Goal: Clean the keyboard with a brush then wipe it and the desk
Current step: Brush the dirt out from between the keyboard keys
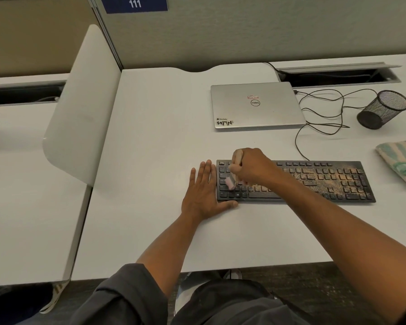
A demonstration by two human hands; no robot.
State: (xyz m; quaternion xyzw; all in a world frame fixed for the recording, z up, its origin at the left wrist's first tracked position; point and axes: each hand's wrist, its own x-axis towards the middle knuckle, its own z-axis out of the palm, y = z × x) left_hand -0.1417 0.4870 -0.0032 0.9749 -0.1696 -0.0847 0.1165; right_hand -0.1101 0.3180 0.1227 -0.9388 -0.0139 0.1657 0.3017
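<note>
The right hand (251, 166) has its grip clamped round the brush (234, 172), wooden handle up, pale bristles down on the left-hand keys of the keyboard (326, 181). The left hand (203, 191) lies flat with straight fingers on the worktop (162, 137), touching the keyboard's left end. The left keys look fairly clean; brown dust covers the middle and right, so brushing seems only partly done. The cloth (401, 158) lies well apart at the right edge; wiping looks untouched.
</note>
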